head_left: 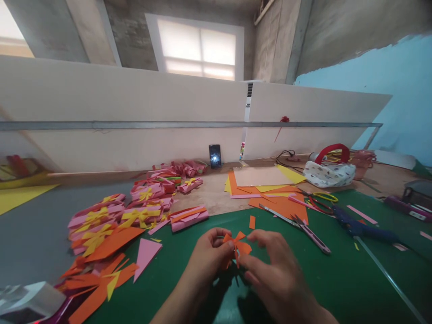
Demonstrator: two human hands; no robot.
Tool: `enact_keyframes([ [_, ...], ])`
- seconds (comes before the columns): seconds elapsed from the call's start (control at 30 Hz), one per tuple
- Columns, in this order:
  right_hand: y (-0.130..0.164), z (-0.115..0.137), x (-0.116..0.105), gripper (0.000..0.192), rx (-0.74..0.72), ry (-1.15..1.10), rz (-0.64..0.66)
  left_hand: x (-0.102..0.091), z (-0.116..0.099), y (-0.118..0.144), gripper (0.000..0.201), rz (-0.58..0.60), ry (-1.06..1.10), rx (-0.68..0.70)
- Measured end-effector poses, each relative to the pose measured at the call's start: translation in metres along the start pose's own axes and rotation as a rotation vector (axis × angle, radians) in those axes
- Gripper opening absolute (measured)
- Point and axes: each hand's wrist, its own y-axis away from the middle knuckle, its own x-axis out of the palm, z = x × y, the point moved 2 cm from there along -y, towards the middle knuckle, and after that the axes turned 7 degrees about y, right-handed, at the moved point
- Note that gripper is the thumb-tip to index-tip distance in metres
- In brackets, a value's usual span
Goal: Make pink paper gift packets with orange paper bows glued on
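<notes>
My left hand [209, 256] and my right hand [275, 270] meet over the green cutting mat [337, 279] and together pinch a small orange paper bow [238, 245] between their fingertips. The bow's pointed strips stick up above my fingers. A loose orange paper scrap [252, 222] lies just beyond the bow. A pink paper roll with an orange band [188, 217] lies on the mat's far left edge, a little beyond my left hand.
Piles of pink rolls with yellow bows [118, 216] and orange and pink offcuts [101, 274] lie at left. Thread snips [312, 234], scissors [320, 198], a blue glue gun [361, 227], orange and yellow sheets [263, 184], a fabric bag [329, 171] and a phone [215, 156] lie beyond.
</notes>
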Motion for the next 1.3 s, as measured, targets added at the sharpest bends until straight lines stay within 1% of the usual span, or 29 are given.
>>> enact_keyframes([
  [0.03,-0.002,0.002,0.003,0.022,-0.037,0.046,-0.049,0.0,0.0,0.0,0.028,0.014,0.005,-0.01],
  [0.1,-0.004,0.006,0.008,0.024,-0.106,0.115,-0.082,0.001,-0.001,0.002,0.03,0.03,0.013,-0.033],
  [0.2,-0.007,0.01,0.013,0.025,-0.145,0.167,-0.061,0.002,-0.002,0.003,0.031,0.052,0.013,-0.061],
  [0.27,-0.006,0.01,0.014,0.024,-0.129,0.133,-0.037,0.002,-0.001,0.002,0.032,0.069,0.012,-0.068],
  [0.37,-0.005,0.009,0.014,0.024,-0.048,0.029,-0.011,0.001,0.006,-0.005,0.04,0.068,0.003,-0.08],
  [0.47,-0.007,0.006,0.012,0.018,0.056,-0.079,0.055,0.001,0.009,-0.009,0.043,0.087,-0.003,-0.042],
  [0.6,-0.017,0.0,0.004,0.014,0.199,-0.251,0.228,0.006,-0.002,-0.001,0.033,0.118,-0.102,0.077],
  [0.7,-0.026,-0.004,0.0,0.013,0.268,-0.365,0.325,0.011,-0.011,0.007,0.024,0.137,-0.183,0.162],
  [0.8,-0.031,-0.01,0.0,0.013,0.317,-0.348,0.37,0.014,-0.013,0.009,0.017,0.164,-0.235,0.169],
  [0.93,-0.03,-0.018,0.007,0.012,0.39,-0.279,0.44,0.014,-0.01,0.008,0.014,0.194,-0.267,0.138],
  [1.03,-0.026,-0.022,0.013,0.013,0.412,-0.295,0.454,0.014,-0.01,0.009,0.014,0.189,-0.282,0.133],
  [1.2,-0.023,-0.024,0.018,0.013,0.448,-0.325,0.467,0.016,-0.011,0.011,0.018,0.215,-0.213,0.108],
  [1.3,-0.023,-0.025,0.019,0.013,0.464,-0.34,0.465,0.016,-0.009,0.011,0.024,0.244,-0.136,0.057],
])
